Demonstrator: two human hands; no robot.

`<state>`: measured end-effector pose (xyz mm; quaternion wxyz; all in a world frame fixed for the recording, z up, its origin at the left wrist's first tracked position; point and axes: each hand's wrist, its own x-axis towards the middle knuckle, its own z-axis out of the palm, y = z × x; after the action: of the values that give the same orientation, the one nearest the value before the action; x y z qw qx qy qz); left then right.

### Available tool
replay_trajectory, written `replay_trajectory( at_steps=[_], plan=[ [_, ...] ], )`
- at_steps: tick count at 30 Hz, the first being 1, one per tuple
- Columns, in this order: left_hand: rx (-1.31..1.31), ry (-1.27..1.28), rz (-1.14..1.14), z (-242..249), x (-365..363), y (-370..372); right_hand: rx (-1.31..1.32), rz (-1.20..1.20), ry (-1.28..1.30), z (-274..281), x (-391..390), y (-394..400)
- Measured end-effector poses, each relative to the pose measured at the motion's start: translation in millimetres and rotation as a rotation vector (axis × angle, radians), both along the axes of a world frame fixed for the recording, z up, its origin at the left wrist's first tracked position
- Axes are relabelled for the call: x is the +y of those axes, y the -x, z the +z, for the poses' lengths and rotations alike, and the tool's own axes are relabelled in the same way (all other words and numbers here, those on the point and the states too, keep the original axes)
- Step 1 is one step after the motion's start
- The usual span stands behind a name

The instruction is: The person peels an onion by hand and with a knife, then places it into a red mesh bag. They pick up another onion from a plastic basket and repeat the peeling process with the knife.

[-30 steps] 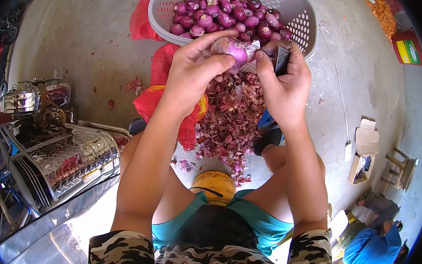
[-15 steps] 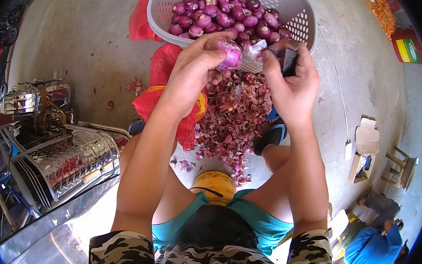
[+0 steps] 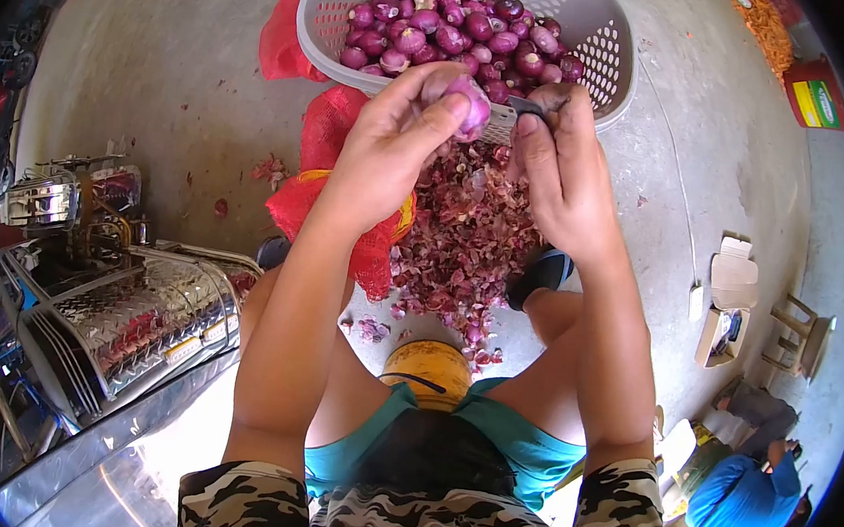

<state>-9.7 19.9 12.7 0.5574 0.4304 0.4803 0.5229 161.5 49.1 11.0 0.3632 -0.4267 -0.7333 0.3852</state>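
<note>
My left hand (image 3: 398, 131) is closed around a purple onion (image 3: 472, 107), its thumb pressed along the near side. Just to the right, my right hand (image 3: 561, 160) grips a small dark knife (image 3: 526, 105), with the blade pointing toward the onion and a gap between them. Most of the knife's handle is hidden by my fingers. Beyond both hands stands a grey perforated basket (image 3: 615, 65) holding several purple onions (image 3: 452, 37). Below my hands, a heap of dry onion skins (image 3: 465, 232) covers the floor between my feet.
A red mesh sack (image 3: 328, 135) lies left of the skins, near my left forearm. A yellow bucket (image 3: 428, 364) is between my thighs. Shiny metal racks (image 3: 137, 309) stand at left. On the right are an open cardboard box (image 3: 724, 335), a wooden stool (image 3: 797, 337) and a person in blue (image 3: 742, 502).
A pale piece of skin between my hands is gone from my right fingers. The knife has turned so its blade points left toward the onion, which has rotated slightly.
</note>
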Motion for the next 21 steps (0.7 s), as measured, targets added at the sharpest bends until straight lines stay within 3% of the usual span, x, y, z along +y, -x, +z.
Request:
replay_trajectory(
  at_steps=[8,15,21],
  plan=[
    [-0.405,0.161,-0.138,-2.1,-3.1,0.7,0.021,0.046,-0.206,6.1,-4.7,4.5],
    [-0.538,0.245,-0.132,-1.0,-3.8,-4.5,-0.089,0.042,-0.305,1.0,-6.9,8.2],
    [-0.570,0.236,-0.148,-3.2,-5.5,-6.1,0.027,-0.096,-0.179,-3.0,-6.5,16.0]
  ],
)
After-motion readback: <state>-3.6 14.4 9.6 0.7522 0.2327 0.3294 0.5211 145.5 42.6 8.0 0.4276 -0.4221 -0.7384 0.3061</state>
